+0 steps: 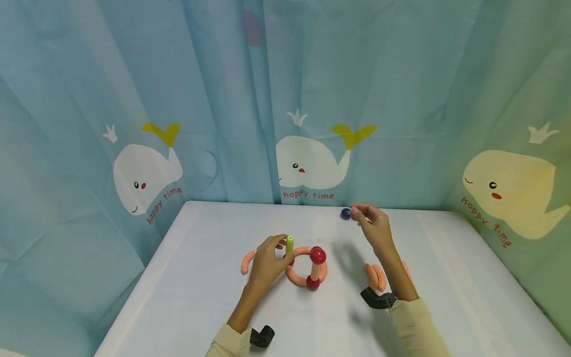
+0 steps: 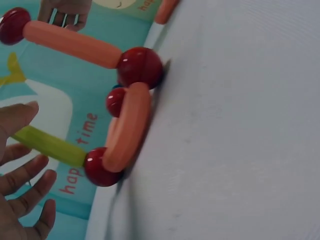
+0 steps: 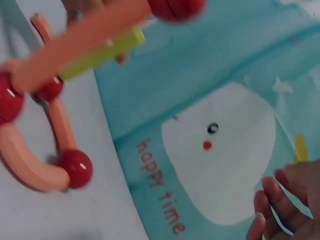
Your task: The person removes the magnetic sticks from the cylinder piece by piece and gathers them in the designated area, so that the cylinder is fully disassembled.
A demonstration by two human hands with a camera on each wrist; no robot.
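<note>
On the white table stands a ring [image 1: 296, 279] of curved coral pieces joined by red balls [image 2: 102, 167]. From it rises an upright coral rod [image 1: 315, 270] topped by another red ball [image 1: 318, 255]. A lime-green rod [image 1: 290, 243] also stands up from the ring's left side, and my left hand [image 1: 269, 260] pinches it near the top between thumb and fingers. My right hand [image 1: 376, 227] is raised toward the table's back edge, its fingers loosely bent with nothing between them. Beside its fingertips in the head view is a dark blue ball [image 1: 345, 213].
A loose curved coral piece [image 1: 247, 262] lies left of the ring, partly behind my left hand. Several more coral pieces [image 1: 375, 276] lie at the right, near and partly under my right forearm. A whale-printed curtain [image 1: 232, 163] hangs behind the table [image 1: 200, 277].
</note>
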